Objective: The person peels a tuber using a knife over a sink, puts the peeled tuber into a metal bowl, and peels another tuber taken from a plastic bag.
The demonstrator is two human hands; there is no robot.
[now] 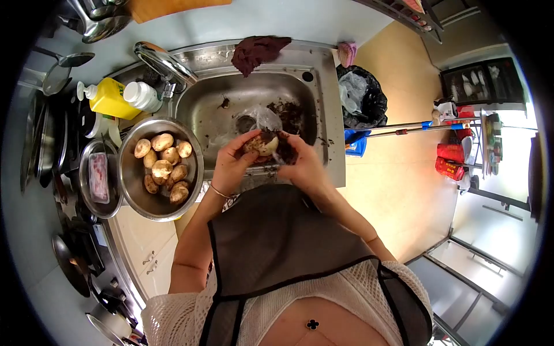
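Over the sink (199,109), my left hand (234,161) is closed around a pale, egg-shaped thing (265,145) partly coated in dark brown muck. Fingers of my right hand (303,167) are closed at its other side, on dark crust with clear plastic (283,158); they partly hide both. Whether it is an egg or a potato I cannot tell. Behind my hands, a clear plastic bag (266,118) lies near the drain, with dark crumbs (291,112) scattered on the sink floor. To the left, a steel bowl (130,193) holds several similar brown-and-pale oval things (161,168).
A faucet (167,62) reaches over the sink's left corner, beside a yellow pump bottle (109,98) and a white bottle (142,96). A dark red cloth (257,53) hangs at the back rim. Left of the bowl sits a dish with a wrapped package (99,177). A black-bagged bin (369,98) stands right.
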